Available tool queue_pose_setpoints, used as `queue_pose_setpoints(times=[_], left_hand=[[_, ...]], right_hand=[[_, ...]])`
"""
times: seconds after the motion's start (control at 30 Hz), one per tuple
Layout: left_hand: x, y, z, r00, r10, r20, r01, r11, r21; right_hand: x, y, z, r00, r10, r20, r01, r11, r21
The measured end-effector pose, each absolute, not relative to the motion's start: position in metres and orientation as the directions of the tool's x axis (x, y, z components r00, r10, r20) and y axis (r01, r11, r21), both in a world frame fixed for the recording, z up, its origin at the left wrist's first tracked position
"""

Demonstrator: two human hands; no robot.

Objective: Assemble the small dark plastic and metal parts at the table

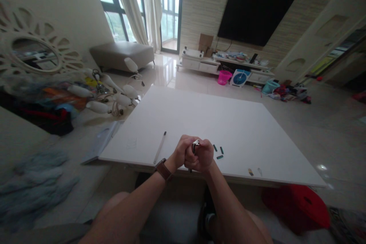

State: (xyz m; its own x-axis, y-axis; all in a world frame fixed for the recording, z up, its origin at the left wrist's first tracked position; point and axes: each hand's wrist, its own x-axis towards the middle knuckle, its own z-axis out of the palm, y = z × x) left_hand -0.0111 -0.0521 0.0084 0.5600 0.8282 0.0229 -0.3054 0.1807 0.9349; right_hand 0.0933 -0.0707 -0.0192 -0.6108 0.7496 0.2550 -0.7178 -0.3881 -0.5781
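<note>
Both hands are drawn together above the near edge of the white tabletop [200,110]. My left hand [187,152] is closed around a small silver-and-black object [196,144], most of which is hidden by fingers. Pressed against it from the other side, my right hand [206,155] is closed on the same object. Just right of the hands lie several small dark green cylinders that look like batteries [220,157]. On the left, a slim white pen-like stick [160,146] with a black tip rests on the tabletop.
A small yellow-and-dark piece [251,172] and a clear piece [259,172] lie near the front right edge. Beneath that corner is a red stool [303,207]. White lamp shades [122,100] stand off the left edge. A TV cabinet [200,65] lines the far wall.
</note>
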Motion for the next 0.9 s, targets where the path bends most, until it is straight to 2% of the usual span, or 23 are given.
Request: queue_pose_setpoints(times=[0.3, 0.7, 0.9], left_hand=[[-0.0102, -0.0477, 0.0047, 0.572, 0.820, 0.033, -0.300, 0.171, 0.938], [-0.0089, -0.0499, -0.0003, 0.557, 0.828, -0.068, -0.337, 0.300, 0.892], [-0.0079, -0.0484, 0.0008, 0.570, 0.820, -0.045, -0.336, 0.283, 0.898]], right_hand=[[0.0943, -0.0688, -0.0196, -0.615, 0.750, 0.244, -0.713, -0.397, -0.578], [0.0948, -0.0701, -0.0214, -0.609, 0.759, 0.230, -0.714, -0.398, -0.576], [0.0941, -0.0691, -0.0220, -0.595, 0.769, 0.233, -0.722, -0.385, -0.575]])
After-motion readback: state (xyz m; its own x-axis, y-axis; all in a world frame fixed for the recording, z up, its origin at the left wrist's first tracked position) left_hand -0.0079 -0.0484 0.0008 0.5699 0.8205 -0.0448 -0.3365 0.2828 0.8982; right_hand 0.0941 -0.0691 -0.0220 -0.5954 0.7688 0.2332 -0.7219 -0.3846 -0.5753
